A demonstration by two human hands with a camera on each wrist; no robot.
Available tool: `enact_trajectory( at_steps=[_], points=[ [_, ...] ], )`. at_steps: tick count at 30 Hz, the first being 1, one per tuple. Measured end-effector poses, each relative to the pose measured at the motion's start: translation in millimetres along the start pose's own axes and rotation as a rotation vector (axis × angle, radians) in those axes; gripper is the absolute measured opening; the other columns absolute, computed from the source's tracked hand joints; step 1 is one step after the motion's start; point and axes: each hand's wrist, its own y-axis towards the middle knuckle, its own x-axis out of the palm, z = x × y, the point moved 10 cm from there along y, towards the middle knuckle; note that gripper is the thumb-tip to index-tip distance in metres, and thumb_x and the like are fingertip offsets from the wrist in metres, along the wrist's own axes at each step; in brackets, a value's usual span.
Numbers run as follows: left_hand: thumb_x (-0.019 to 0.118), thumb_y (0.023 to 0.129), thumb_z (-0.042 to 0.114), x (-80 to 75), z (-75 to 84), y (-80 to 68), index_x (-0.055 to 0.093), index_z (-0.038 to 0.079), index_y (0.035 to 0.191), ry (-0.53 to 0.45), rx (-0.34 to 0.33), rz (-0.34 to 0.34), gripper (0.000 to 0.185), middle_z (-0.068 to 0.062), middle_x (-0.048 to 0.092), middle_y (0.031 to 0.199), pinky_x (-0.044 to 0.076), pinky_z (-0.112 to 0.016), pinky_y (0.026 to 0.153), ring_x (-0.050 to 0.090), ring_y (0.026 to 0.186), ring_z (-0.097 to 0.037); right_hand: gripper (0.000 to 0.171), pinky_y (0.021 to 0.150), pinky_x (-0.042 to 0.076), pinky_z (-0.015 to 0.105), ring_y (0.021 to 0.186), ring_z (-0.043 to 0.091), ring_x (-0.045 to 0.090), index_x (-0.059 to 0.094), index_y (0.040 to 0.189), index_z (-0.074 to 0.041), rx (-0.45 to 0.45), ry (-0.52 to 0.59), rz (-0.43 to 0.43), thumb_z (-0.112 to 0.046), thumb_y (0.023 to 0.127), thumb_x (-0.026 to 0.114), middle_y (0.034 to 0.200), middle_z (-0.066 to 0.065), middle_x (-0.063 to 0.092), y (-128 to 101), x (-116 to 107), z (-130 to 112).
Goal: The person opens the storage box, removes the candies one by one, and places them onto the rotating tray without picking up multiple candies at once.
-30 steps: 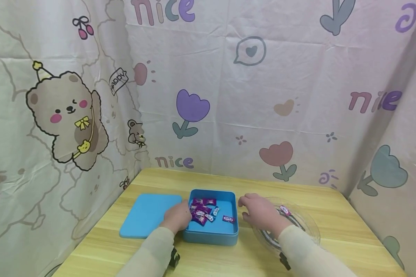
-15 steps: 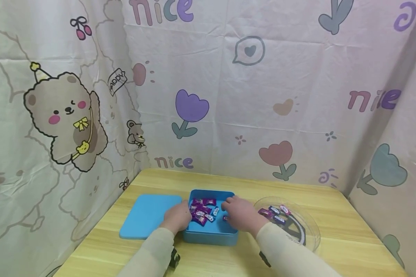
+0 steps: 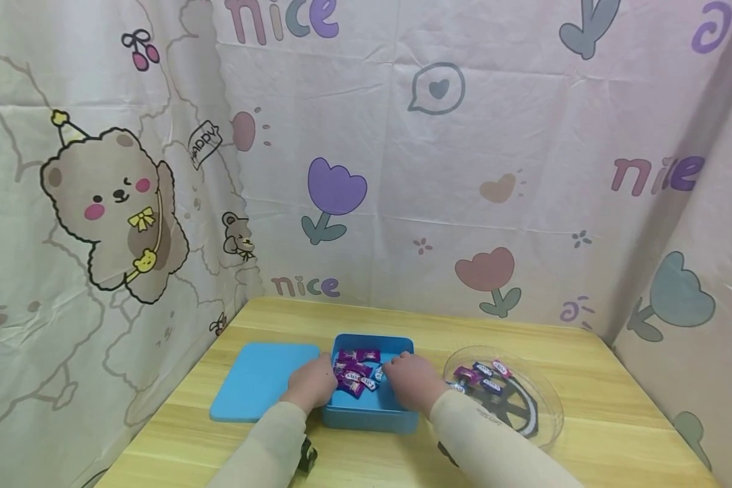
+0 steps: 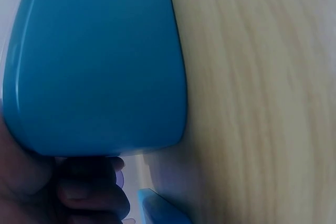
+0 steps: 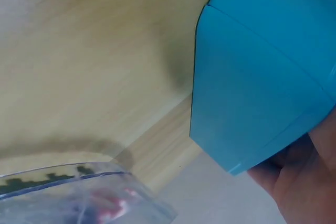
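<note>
A blue open box (image 3: 371, 419) stands on the table, with several wrapped candies (image 3: 354, 371) in purple and blue heaped at its left inside. My left hand (image 3: 312, 383) grips the box's left wall, fingers curled over the rim; the left wrist view shows the fingers (image 4: 94, 195) bent against the wall. My right hand (image 3: 416, 383) reaches over the right wall into the box, fingers bent downward beside a blue candy (image 3: 379, 373). The back of that hand hides its fingertips, so I cannot tell whether it pinches a candy.
A flat blue lid (image 3: 262, 379) lies left of the box. On the right is a clear round plate (image 3: 552, 407) with a dark wheel-like pattern and several candies (image 3: 491, 386). A printed curtain (image 3: 402, 203) hangs behind the wooden table (image 3: 293, 312).
My right hand has moved left from over the clear plate into the box, uncovering candies on the plate. The left hand keeps its grip on the box.
</note>
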Motion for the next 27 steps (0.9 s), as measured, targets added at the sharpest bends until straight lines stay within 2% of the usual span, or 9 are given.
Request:
enact_trajectory(
  at_steps=[6, 13, 20, 27],
  points=[
    [0.054, 0.099, 0.011, 0.3, -0.7, -0.2, 0.053, -0.005, 0.137, 0.000, 0.004, 0.005, 0.042, -0.020, 0.065, 0.122, 0.052, -0.058, 0.086, 0.062, 0.099, -0.031, 0.019, 0.087, 0.057, 0.039, 0.089, 0.022, 0.065, 0.075, 0.112, -0.016, 0.010, -0.035, -0.032, -0.025, 0.095, 0.073, 0.096, 0.004, 0.072, 3.6, 5.4, -3.7],
    [0.054, 0.100, 0.011, 0.4, -0.8, -1.1, 0.047, -0.007, 0.143, -0.007, -0.005, 0.000, 0.048, -0.024, 0.057, 0.137, 0.046, -0.062, 0.097, 0.056, 0.123, -0.042, 0.015, 0.086, 0.056, 0.040, 0.087, 0.021, 0.066, 0.076, 0.107, -0.017, 0.021, -0.069, -0.046, -0.027, 0.095, 0.072, 0.093, 0.003, 0.072, 8.1, 8.9, -5.7],
    [0.054, 0.100, 0.012, 0.3, -1.1, -0.4, 0.049, -0.006, 0.142, -0.003, -0.012, -0.002, 0.046, -0.023, 0.061, 0.132, 0.048, -0.061, 0.094, 0.059, 0.117, -0.040, 0.016, 0.086, 0.055, 0.041, 0.085, 0.020, 0.067, 0.074, 0.107, -0.018, 0.018, -0.079, -0.080, -0.029, 0.097, 0.071, 0.092, 0.002, 0.073, 12.5, 14.3, -6.0],
    [0.054, 0.100, 0.013, 0.2, -1.2, 0.2, 0.048, -0.006, 0.143, 0.000, -0.006, -0.003, 0.047, -0.024, 0.060, 0.134, 0.048, -0.062, 0.094, 0.058, 0.119, -0.042, 0.016, 0.099, 0.050, 0.053, 0.092, 0.022, 0.070, 0.073, 0.110, -0.018, 0.008, -0.039, -0.119, -0.028, 0.098, 0.068, 0.096, 0.002, 0.074, 13.6, 17.0, -6.4]
  ],
)
